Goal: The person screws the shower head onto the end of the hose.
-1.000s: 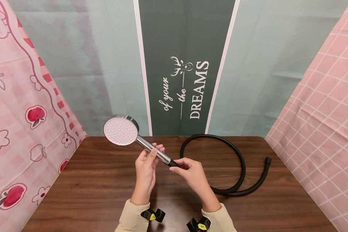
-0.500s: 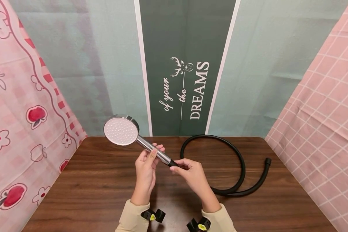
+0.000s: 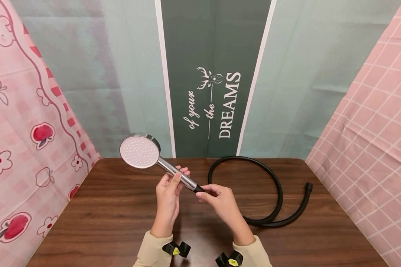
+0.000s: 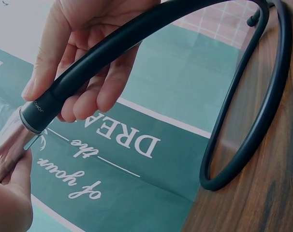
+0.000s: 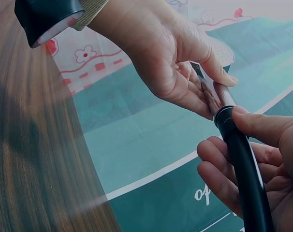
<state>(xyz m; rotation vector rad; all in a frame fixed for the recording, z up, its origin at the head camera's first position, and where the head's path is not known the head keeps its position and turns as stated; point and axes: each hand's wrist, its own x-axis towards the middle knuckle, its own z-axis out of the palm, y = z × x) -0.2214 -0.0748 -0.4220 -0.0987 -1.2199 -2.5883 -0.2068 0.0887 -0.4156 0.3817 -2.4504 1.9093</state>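
My left hand (image 3: 168,193) grips the chrome handle of a shower head (image 3: 140,152), thumb on top. The round white spray face points toward me at the upper left, raised over the table. At the handle's lower end, my right hand (image 3: 220,200) pinches the black collar of a shower hose (image 3: 279,185) between thumb and fingers. In the left wrist view the hose's collar (image 4: 40,113) sits right against the chrome end, in line with it. The right wrist view shows the same joint, with the hose running down past the curled right fingers (image 5: 219,179).
From the right hand the hose loops across the brown wooden table (image 3: 113,218), its free end (image 3: 309,186) lying at the right. A green and grey printed cloth (image 3: 217,44) hangs behind the table. Pink patterned cloths flank the left and right sides.
Both hands keep their hold on the shower head and hose, almost unmoved. The whole head view has shifted down slightly.
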